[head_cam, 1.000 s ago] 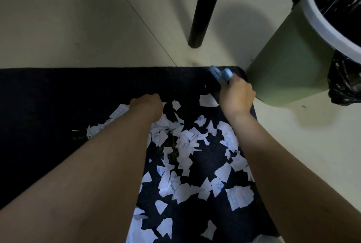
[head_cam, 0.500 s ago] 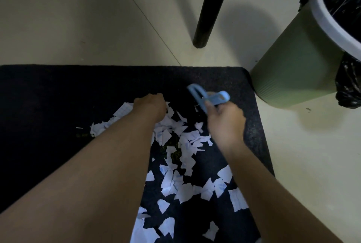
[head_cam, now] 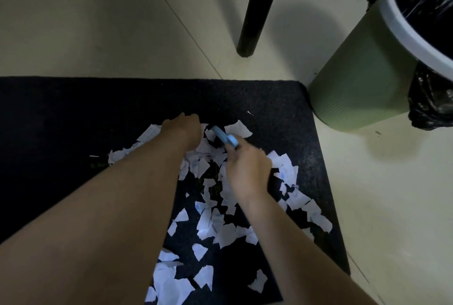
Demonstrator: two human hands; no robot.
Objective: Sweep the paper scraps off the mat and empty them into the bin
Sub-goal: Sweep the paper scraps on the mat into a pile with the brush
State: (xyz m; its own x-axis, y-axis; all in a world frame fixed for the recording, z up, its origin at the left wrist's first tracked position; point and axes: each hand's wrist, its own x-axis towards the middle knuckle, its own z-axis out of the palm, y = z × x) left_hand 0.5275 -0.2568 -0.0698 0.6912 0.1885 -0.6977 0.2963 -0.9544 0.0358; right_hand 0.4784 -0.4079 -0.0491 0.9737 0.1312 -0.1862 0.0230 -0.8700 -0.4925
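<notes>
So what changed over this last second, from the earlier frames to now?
The right hand, gripping the blue brush, swept from the mat's far corner by the bin in toward the left hand, dragging paper scraps along. Left hand, mat and bin stayed put.

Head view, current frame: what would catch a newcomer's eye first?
White paper scraps lie strewn over the near right part of a dark mat. Above them, the right hand grips a blue brush handle, while the left hand rests at the pile's far edge. A green bin with a black liner stands off the mat's far right corner.
</notes>
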